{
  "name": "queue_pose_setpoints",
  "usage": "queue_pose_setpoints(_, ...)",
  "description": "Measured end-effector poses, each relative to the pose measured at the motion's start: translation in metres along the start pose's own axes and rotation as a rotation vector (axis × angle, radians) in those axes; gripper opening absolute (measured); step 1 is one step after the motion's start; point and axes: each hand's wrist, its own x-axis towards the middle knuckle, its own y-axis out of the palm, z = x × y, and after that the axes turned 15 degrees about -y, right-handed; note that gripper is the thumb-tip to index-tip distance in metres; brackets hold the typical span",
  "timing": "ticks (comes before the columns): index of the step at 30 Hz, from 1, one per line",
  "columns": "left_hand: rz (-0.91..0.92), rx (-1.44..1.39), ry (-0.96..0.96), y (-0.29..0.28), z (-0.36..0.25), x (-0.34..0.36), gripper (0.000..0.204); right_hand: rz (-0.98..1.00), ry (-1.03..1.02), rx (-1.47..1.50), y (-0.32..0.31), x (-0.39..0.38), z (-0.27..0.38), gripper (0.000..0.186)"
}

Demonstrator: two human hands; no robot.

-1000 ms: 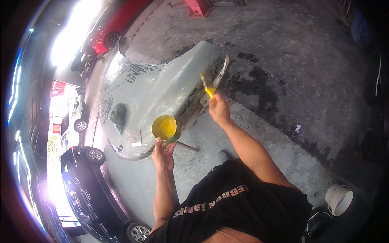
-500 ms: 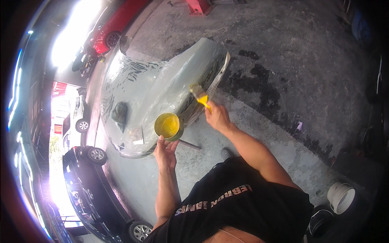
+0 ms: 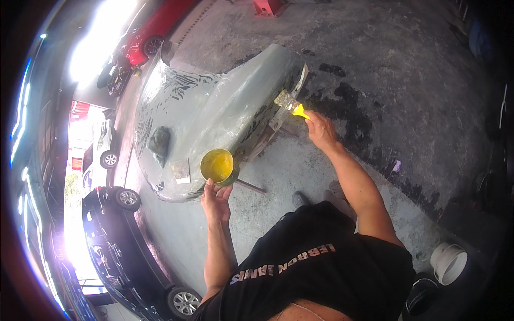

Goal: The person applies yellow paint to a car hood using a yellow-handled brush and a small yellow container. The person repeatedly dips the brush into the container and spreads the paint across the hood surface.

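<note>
A large pale grey-green curved panel (image 3: 203, 112), with glossy streaked patches, rests on a stand in front of me. My left hand (image 3: 217, 199) grips a round container (image 3: 218, 167) of yellow substance from beneath, over the panel's near edge. My right hand (image 3: 320, 131) holds a brush (image 3: 292, 104) with a yellow handle, its bristles at the panel's right edge beside a narrow pale strip (image 3: 302, 77); whether they touch is hard to tell. A dark crumpled item (image 3: 159, 143) and a small flat piece (image 3: 181, 170) lie on the panel's left part.
Behind and left are a red car (image 3: 160, 21), a white car (image 3: 104, 142) and a dark car (image 3: 128, 257). A red metal base (image 3: 267, 6) stands at the top. A white bucket (image 3: 447, 262) and a dark one (image 3: 417, 299) sit at lower right on the concrete floor (image 3: 401, 80).
My right hand and the brush dipped left along the panel's edge, then moved up and to the right. My left hand with the container has shifted only slightly.
</note>
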Motion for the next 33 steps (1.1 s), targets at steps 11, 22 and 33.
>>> queue_pose_setpoints(11,0.004,0.014,0.014,0.002,-0.002,-0.010,0.045,-0.180,0.235,0.280,0.047,-0.013,0.032,0.027)
queue_pose_setpoints(22,0.004,0.032,0.028,-0.003,-0.004,-0.012,0.047,-0.110,0.215,0.385,0.102,-0.069,0.089,0.024)
queue_pose_setpoints(33,0.006,0.032,0.008,-0.006,-0.001,-0.014,0.046,-0.115,0.169,0.435,0.085,-0.065,0.088,0.021)
